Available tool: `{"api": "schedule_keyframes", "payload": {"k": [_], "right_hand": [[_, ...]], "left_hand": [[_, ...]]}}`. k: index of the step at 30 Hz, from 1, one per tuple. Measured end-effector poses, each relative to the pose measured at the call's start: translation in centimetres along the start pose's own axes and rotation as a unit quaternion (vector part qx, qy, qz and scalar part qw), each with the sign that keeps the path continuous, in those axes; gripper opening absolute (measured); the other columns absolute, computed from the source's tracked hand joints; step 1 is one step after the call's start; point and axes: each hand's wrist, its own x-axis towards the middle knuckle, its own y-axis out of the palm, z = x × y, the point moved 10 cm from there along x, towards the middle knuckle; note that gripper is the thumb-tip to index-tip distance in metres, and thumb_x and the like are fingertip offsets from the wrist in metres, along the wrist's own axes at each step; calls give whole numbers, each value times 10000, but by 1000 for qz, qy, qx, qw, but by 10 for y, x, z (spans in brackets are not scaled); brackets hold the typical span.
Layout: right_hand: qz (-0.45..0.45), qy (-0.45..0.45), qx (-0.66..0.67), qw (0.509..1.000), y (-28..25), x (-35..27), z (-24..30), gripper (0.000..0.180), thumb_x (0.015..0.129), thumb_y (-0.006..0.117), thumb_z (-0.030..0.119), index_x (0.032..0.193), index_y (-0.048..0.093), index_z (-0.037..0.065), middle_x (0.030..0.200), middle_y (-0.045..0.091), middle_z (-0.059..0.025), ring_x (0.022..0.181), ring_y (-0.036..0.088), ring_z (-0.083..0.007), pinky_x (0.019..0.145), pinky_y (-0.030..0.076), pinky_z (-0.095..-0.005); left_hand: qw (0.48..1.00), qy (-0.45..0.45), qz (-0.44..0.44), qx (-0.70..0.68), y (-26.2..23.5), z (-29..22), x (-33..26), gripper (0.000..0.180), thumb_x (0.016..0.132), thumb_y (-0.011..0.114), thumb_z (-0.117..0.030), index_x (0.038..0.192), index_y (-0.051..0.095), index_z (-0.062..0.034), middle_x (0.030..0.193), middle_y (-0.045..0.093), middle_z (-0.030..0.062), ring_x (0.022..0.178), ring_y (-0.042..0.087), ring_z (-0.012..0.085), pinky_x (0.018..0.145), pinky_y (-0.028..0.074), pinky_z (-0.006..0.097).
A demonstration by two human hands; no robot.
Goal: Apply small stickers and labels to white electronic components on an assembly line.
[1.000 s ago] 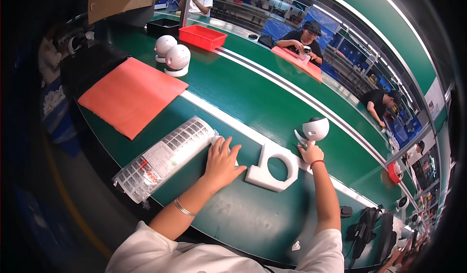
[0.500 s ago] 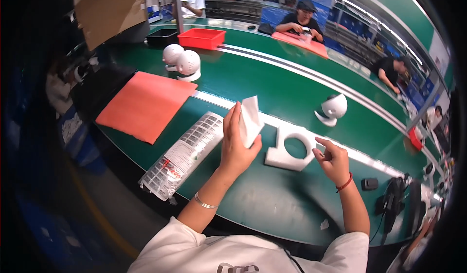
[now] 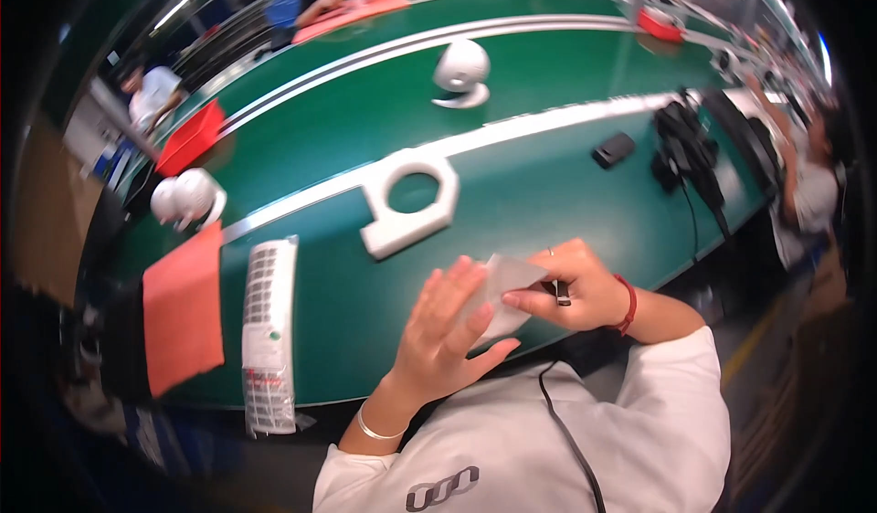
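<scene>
My right hand [image 3: 577, 285] pinches a thin white sheet [image 3: 513, 277] between thumb and fingers, close in front of my body. A small dark piece with a shiny metal edge [image 3: 562, 294] shows at the same fingers; its kind is unclear. My left hand [image 3: 443, 335] has its fingers stretched out beside the sheet, somewhat blurred, and whether it touches the sheet is hard to tell. Beyond both hands lies a white foam block with a round hole [image 3: 449, 187] on the green table [image 3: 530, 184].
A white round-headed device [image 3: 461, 67] stands farther back, and two similar white devices [image 3: 194, 195] are at left. An orange mat [image 3: 187, 307] and a plastic-wrapped label roll [image 3: 268, 330] lie left. A black box [image 3: 613, 150] and black cabled gear [image 3: 687, 148] sit right. Other people work around the table.
The view has swung to the right. The white sheet has passed from my left hand to my right hand's pinch, and both hands have come together near my body. My left fingers have opened.
</scene>
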Motion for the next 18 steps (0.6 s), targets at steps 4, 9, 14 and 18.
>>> {"api": "schedule_keyframes", "payload": {"k": [4, 9, 14, 18], "right_hand": [[-189, -43, -246, 950, -87, -54, 35, 76, 776, 726, 29, 844, 694, 22, 703, 648, -99, 556, 595, -169, 478, 428, -279], [-797, -100, -110, 585, -236, -268, 35, 218, 889, 671, 230, 977, 635, 34, 841, 635, -55, 555, 486, -65, 453, 354, -207], [-914, 37, -164, 370, -295, -527, -67, 326, 897, 632, 281, 1015, 585, -20, 860, 585, -62, 593, 451, -68, 455, 344, -224], [-843, 452, -118, 268, -210, -723, -229, 535, 824, 651, 425, 1039, 650, -65, 1021, 676, -175, 864, 635, -248, 779, 498, -367]], "left_hand": [[990, -94, 101, 19, 26, 13, -7, 678, 705, 803, -276, 1302, 530, -108, 1428, 387, 211, 1323, 365, 413, 1049, 323, 512], [953, -186, 226, 79, 62, 32, -36, 640, 727, 782, -256, 1289, 528, -87, 1454, 336, 212, 1348, 285, 434, 1066, 272, 540], [941, -208, 260, 53, 87, 28, -52, 682, 732, 781, -291, 1320, 496, -96, 1467, 316, 194, 1370, 229, 446, 1071, 218, 590], [917, -247, 298, 101, 94, 34, -62, 737, 718, 777, -346, 1335, 476, -78, 1482, 288, 185, 1391, 175, 440, 1088, 182, 582]]}}
